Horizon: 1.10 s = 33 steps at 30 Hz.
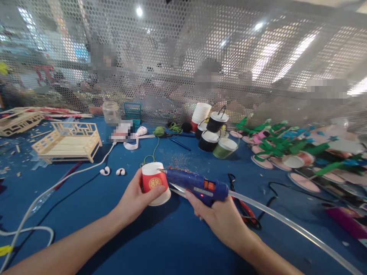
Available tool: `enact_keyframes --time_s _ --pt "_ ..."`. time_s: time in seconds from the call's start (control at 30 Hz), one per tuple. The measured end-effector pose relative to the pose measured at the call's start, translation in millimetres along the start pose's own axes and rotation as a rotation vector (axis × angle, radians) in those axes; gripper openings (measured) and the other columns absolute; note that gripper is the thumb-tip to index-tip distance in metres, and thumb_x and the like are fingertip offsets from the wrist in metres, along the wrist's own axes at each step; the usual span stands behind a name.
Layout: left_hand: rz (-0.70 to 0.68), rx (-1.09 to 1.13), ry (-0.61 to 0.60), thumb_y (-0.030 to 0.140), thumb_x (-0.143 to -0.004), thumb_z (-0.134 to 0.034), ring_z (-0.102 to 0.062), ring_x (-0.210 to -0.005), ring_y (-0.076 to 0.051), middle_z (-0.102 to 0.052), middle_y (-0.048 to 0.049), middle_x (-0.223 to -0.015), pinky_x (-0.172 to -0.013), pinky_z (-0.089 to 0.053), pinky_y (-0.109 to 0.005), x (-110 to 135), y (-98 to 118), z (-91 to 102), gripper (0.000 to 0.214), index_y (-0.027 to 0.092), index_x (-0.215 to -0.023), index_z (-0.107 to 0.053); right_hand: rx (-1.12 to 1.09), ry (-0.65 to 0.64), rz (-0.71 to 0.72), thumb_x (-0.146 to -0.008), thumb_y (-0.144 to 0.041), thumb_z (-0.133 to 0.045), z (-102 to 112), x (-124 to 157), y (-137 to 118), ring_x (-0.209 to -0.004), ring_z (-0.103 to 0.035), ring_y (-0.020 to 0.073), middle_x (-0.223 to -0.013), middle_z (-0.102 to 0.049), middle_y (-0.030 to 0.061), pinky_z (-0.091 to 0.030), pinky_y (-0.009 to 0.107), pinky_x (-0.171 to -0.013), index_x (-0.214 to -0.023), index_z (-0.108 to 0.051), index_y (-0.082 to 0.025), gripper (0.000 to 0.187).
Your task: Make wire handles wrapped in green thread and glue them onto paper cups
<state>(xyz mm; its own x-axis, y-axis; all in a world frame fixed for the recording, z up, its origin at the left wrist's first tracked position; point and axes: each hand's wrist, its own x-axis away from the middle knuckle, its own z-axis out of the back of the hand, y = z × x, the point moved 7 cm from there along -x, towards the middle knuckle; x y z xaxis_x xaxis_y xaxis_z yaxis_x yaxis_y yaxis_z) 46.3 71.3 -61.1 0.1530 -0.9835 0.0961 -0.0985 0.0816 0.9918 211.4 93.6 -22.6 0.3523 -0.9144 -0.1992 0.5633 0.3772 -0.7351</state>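
My left hand (139, 199) is wrapped round a red and white paper cup (154, 181) with a gold emblem, held upside down. In my right hand (219, 214) is a blue hot glue gun (197, 184), its small red light lit. The metal nozzle meets the upper part of the cup in view; whether it touches cannot be made out. A long clear glue stick (286, 225) runs out of the back of the gun. Green yarn (155, 149) trails from a green yarn ball (159, 131) to behind the cup.
A small wooden bench model (67, 141) stands at left, near a white cable (71, 173) and white earbuds (113, 171). Behind are stacked paper cups (202, 112) and several yarn-wrapped buckets (208, 141). Red-handled pliers (247, 211) lie right of the gun, beyond them green paper crafts (269, 147).
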Motion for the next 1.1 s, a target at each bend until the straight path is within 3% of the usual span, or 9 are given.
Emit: enact_keyframes --time_s 0.3,0.67,1.1 --pt "0.013 0.015 0.007 0.032 -0.06 -0.067 -0.057 -0.086 -0.02 -0.06 -0.0067 -0.095 -0.077 -0.045 -0.033 -0.5 -0.7 0.2 0.052 0.017 -0.106 -0.047 -0.042 0.02 -0.027 -0.074 -0.032 -0.048 2.8 -2.0 -1.5 -0.035 -0.046 0.012 -0.035 -0.047 -0.0035 -0.04 0.024 -0.042 -0.058 -0.06 -0.019 0.024" --pt "0.033 0.018 -0.005 0.033 -0.061 -0.067 -0.057 -0.086 -0.02 -0.06 -0.0069 -0.096 -0.076 -0.044 -0.03 0.1 -2.6 -0.1 0.05 0.017 -0.104 -0.047 -0.172 -0.031 -0.151 -0.074 -0.035 -0.048 -2.6 -1.6 10.5 -0.036 -0.043 0.0081 -0.039 -0.045 -0.0033 -0.038 0.02 -0.039 -0.047 -0.045 -0.018 0.032" --pt "0.017 -0.012 0.035 0.034 -0.061 -0.067 -0.057 -0.086 -0.02 -0.061 -0.0066 -0.097 -0.076 -0.043 -0.03 -1.9 -3.0 3.5 0.052 0.016 -0.106 -0.047 -0.234 -0.057 -0.125 -0.074 -0.036 -0.049 -4.1 -6.1 11.9 -0.037 -0.045 0.0077 -0.042 -0.047 -0.0026 -0.038 0.018 -0.036 -0.057 -0.051 -0.015 0.027"
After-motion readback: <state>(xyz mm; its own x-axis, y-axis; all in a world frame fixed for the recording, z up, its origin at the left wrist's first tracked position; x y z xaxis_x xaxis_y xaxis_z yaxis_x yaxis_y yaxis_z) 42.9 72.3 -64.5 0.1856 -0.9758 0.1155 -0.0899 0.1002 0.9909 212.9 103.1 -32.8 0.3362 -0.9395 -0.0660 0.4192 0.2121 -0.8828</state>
